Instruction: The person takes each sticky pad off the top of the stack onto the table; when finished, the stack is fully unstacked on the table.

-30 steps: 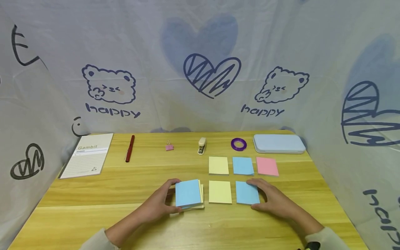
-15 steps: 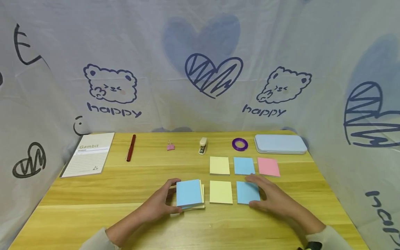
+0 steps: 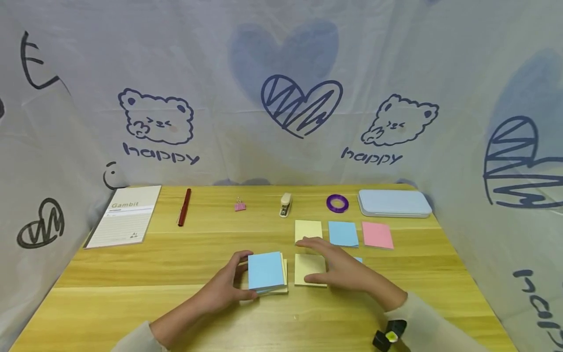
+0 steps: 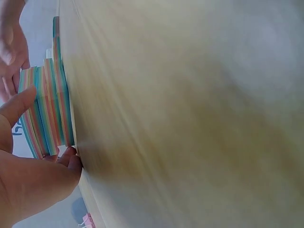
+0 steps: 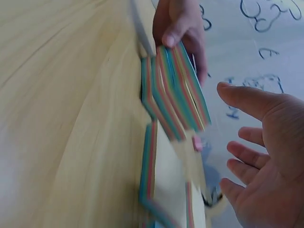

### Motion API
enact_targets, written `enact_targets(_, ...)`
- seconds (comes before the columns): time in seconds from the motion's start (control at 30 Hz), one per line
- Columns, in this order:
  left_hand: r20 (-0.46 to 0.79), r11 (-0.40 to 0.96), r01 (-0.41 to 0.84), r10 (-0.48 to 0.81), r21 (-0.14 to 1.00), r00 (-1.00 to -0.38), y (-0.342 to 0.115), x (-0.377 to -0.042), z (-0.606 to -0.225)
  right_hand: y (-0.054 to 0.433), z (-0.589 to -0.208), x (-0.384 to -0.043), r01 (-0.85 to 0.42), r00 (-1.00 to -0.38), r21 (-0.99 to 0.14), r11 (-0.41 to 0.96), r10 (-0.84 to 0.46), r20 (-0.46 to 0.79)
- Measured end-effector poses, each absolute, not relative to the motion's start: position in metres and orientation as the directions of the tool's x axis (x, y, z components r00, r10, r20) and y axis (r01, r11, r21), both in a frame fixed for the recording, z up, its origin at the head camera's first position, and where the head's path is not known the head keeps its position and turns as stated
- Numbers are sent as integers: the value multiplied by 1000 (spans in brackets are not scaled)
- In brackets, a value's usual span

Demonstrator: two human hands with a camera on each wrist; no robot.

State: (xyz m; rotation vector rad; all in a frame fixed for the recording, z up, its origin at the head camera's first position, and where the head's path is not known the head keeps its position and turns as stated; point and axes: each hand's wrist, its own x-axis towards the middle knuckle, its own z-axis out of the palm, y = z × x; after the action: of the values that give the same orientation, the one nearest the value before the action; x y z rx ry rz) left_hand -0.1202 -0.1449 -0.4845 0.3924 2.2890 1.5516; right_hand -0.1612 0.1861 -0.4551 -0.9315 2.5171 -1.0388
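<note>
Left of centre, my left hand (image 3: 222, 286) holds the near-left stack of sticky note pads (image 3: 266, 270) between thumb and fingers. The stack has a blue pad on top and yellow edges below; its striped sides show in the left wrist view (image 4: 40, 109). My right hand (image 3: 347, 269) hovers over the single yellow sticky note pad (image 3: 303, 266) beside the stack, thumb and fingers spread, gripping nothing. In the right wrist view this right hand (image 5: 270, 156) is apart from the pads. A blue sticky note pad (image 3: 359, 259) lies mostly hidden beneath the right hand.
Behind lie yellow (image 3: 308, 230), blue (image 3: 343, 233) and pink (image 3: 377, 235) sticky note pads. Along the back stand a notebook (image 3: 125, 215), red pen (image 3: 184, 208), pink binder clip (image 3: 239, 207), stapler (image 3: 285, 205), purple tape roll (image 3: 337, 203) and pale blue case (image 3: 394, 203).
My right hand has let go of the right-hand blue pad and moved left over the yellow pad. The left hand has stayed at the stack.
</note>
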Motion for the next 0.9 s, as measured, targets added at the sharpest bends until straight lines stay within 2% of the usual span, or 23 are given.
enact_targets(0.2, -117, 345, 40, 421, 938, -899, -146, -121, -486, 143, -457, -169, -492, -707, -699, 519, -707, -28)
enact_targets(0.4, -105, 355, 65, 439, 933, -892, -147, -121, -486, 115, -460, -168, -500, -683, -685, 529, -728, -63)
enact_targets(0.57, -110, 377, 69, 433, 924, -895, -145, -122, -486, 106, -465, -165, -529, -671, -671, 520, -740, -45)
enact_targets(0.9, -108, 382, 73, 432, 921, -895, -145, -123, -488, 108, -467, -165, -546, -688, -648, 530, -726, -15)
